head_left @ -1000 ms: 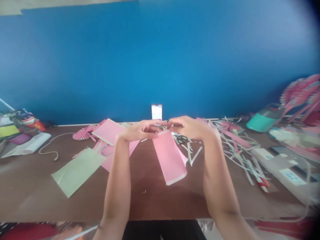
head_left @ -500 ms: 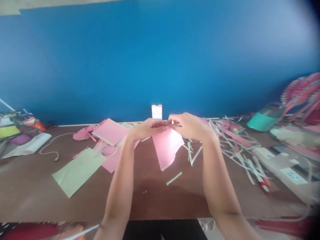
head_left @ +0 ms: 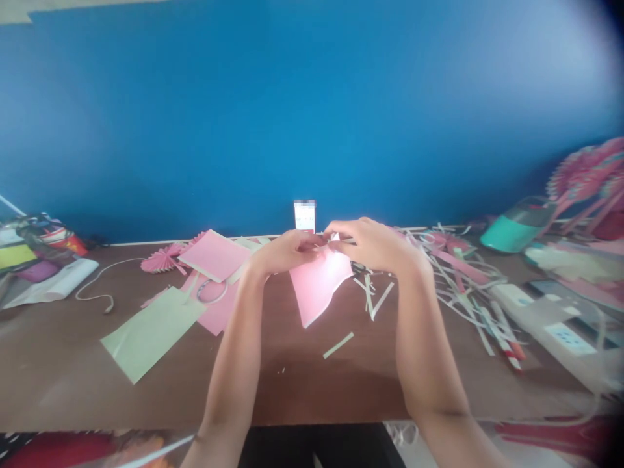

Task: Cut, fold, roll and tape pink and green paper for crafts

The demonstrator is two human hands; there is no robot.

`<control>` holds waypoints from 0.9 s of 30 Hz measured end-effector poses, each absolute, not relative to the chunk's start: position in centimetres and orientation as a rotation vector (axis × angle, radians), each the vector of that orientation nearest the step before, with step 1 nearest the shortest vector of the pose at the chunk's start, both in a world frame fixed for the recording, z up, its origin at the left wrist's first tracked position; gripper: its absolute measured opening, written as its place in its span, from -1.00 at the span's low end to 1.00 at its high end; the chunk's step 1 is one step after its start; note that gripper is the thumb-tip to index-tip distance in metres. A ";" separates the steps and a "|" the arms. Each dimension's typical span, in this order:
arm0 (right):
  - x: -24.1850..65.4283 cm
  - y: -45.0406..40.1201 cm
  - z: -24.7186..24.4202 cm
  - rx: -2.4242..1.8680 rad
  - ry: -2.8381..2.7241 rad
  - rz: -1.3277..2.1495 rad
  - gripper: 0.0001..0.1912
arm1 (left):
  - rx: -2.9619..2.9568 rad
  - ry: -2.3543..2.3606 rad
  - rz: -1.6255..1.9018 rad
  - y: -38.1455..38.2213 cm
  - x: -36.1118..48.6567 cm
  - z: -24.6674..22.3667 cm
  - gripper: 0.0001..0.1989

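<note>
A piece of pink paper (head_left: 314,286) hangs between my two hands, tilted, with an uneven lower right edge. My left hand (head_left: 287,250) pinches its top from the left side. Close beside it, my right hand (head_left: 368,244) grips the upper right of the same sheet, fingers bent and nearly touching the left ones. Both sets of fingertips partly hide the paper's top edge. Behind the hands a lit phone (head_left: 305,216) stands upright against the blue wall. Below the paper, a pale green strip (head_left: 338,346) lies on the brown table (head_left: 312,396).
To the left lie a light green sheet (head_left: 153,335), a pink sheet (head_left: 214,255), a tape-like ring (head_left: 212,291) and a pleated pink rosette (head_left: 163,258). Rightward are tangled paper strips (head_left: 453,286), pens (head_left: 507,348), a white power strip (head_left: 560,338) and a teal container (head_left: 514,229).
The pink paper has swung a little to the left and its lower corner has risen. Both hands stay in almost the same place, still on the paper.
</note>
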State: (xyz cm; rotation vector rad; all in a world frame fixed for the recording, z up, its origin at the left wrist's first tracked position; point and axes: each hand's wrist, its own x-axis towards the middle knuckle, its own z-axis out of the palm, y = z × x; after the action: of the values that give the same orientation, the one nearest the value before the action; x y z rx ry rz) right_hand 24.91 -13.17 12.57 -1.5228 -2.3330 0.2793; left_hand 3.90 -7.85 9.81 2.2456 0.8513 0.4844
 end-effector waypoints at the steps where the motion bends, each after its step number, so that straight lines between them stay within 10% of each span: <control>1: 24.9 -13.2 12.6 -1.517 -2.334 0.281 -0.69 | 2.235 0.863 0.487 -7.9 3.9 9.9 -0.69; 27: 25.7 -12.7 11.8 -1.571 -2.294 0.309 -0.62 | 2.233 0.836 0.516 -8.3 2.8 10.8 -0.61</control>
State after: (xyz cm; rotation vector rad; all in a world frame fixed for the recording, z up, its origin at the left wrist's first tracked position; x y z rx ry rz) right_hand 25.68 -12.68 11.82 -1.5711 -2.2940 0.3088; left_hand 2.82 -8.29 10.78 2.2327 0.8360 0.5161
